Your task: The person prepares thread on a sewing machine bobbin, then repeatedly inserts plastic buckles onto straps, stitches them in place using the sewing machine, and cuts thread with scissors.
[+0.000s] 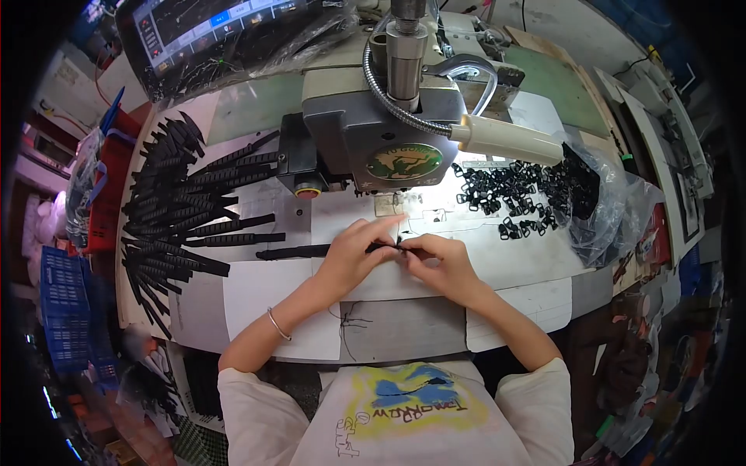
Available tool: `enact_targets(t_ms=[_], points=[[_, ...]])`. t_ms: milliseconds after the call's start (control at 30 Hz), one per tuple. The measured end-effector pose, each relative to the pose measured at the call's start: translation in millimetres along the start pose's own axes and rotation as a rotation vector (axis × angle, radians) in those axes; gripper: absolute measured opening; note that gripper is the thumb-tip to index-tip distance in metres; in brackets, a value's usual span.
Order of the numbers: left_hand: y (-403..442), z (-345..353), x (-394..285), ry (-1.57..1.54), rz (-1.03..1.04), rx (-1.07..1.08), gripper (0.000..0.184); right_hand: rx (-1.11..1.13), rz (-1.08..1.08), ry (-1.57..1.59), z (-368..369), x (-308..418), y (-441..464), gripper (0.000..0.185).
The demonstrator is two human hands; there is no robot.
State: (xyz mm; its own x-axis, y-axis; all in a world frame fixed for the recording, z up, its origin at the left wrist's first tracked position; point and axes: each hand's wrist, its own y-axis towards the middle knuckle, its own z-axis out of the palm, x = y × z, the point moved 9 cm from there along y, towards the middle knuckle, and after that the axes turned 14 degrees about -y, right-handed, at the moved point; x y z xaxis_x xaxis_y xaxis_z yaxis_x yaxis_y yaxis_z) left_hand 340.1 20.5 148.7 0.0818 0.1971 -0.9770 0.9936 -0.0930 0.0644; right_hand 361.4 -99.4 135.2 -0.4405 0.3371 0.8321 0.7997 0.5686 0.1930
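One black strap (299,252) lies across the table in front of the sewing machine (381,116), its right end between my hands. My left hand (360,252) is closed on the strap, with the index finger reaching toward the needle area. Fingertips of my right hand (439,260) pinch a small dark piece at the strap's end, too small to make out. Both hands nearly touch each other. A large pile of black straps (175,202) spreads over the left side. Many small black buckles (497,190) are heaped on the right.
Above the work area a white lamp (509,138) hangs on a flexible metal arm. A screen (210,35) stands at the upper left. Clear plastic bag (614,202) sits beside the buckles. Blue crate (64,311) is at the far left, below table height.
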Motion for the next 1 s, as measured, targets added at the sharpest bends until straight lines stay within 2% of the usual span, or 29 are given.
enact_targets(t_ms=[67, 167, 367, 467, 500, 533, 600, 633, 733, 867, 967, 1000], points=[[3, 6, 1, 0.193, 0.139, 0.153, 0.013, 0.124, 0.175, 0.21, 10, -18, -2, 0.015], [3, 5, 5, 0.234, 0.235, 0.162, 0.014, 0.169, 0.252, 0.245, 11, -20, -1, 0.014], [3, 2, -3, 0.25, 0.322, 0.15, 0.015, 0.302, 0.215, 0.09, 12, -23, 18, 0.012], [0, -5, -15, 0.487, 0.565, -0.034, 0.021, 0.294, 0.383, 0.485, 16, -44, 33, 0.012], [-1, -1, -19, 0.61, 0.63, -0.028, 0.019, 0.24, 0.441, 0.498, 12, -50, 42, 0.011], [1, -2, -18, 0.681, 0.627, -0.053, 0.019, 0.198, 0.453, 0.596, 15, -62, 49, 0.011], [6, -4, -10, 0.822, 0.618, -0.104, 0.018, 0.178, 0.502, 0.598, 12, -69, 63, 0.007], [12, -8, 0, 0.738, 0.56, -0.098, 0.021, 0.137, 0.517, 0.52, 8, -71, 68, 0.009], [23, -14, 13, 0.671, 0.482, -0.115, 0.031, 0.218, 0.556, 0.3, 5, -74, 74, 0.012], [28, -7, 22, 0.744, 0.406, -0.045, 0.039, 0.205, 0.486, 0.105, 3, -77, 81, 0.015], [29, -1, 19, 0.796, 0.4, 0.038, 0.04, 0.21, 0.447, -0.351, -12, -58, 81, 0.017], [29, 1, 18, 0.801, 0.407, 0.073, 0.04, 0.116, 0.338, -0.437, -17, -51, 83, 0.018]])
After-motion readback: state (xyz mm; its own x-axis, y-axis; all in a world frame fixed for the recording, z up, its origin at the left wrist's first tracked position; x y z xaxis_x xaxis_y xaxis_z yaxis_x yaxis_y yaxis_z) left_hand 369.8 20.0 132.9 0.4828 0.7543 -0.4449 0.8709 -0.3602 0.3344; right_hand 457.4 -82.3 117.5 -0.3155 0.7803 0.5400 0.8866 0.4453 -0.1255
